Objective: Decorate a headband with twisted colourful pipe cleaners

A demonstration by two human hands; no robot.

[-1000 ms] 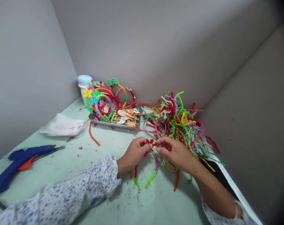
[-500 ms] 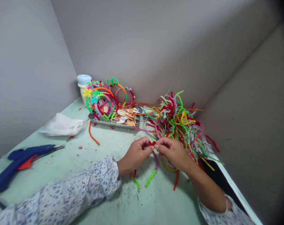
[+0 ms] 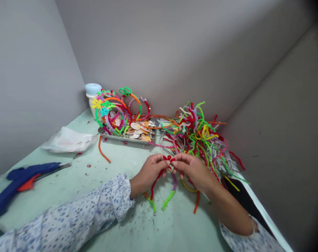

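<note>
A small red pipe cleaner flower (image 3: 169, 158) with looped petals is between my two hands, above the table. My left hand (image 3: 151, 172) pinches its left side between thumb and fingers. On its right side, my right hand (image 3: 193, 170) pinches it the same way. A length of red pipe cleaner (image 3: 155, 187) hangs down beside my left fingers. Below the hands, a purple and green pipe cleaner piece (image 3: 169, 200) lies on the table, with a yellow one (image 3: 187, 187) and an orange one (image 3: 197, 203) close by my right hand.
A blue glue gun (image 3: 25, 178) lies at left, near a white plastic bag (image 3: 69, 140). A metal tray (image 3: 127, 137) holds discs and several pipe cleaner hoops (image 3: 117, 115). Behind it stands a blue-lidded container (image 3: 93, 91). A tangled pipe cleaner heap (image 3: 201, 136) fills the back right.
My fingers have shifted slightly around the red flower, so its loops show more. More of the hanging red pipe cleaner is visible beside my left hand.
</note>
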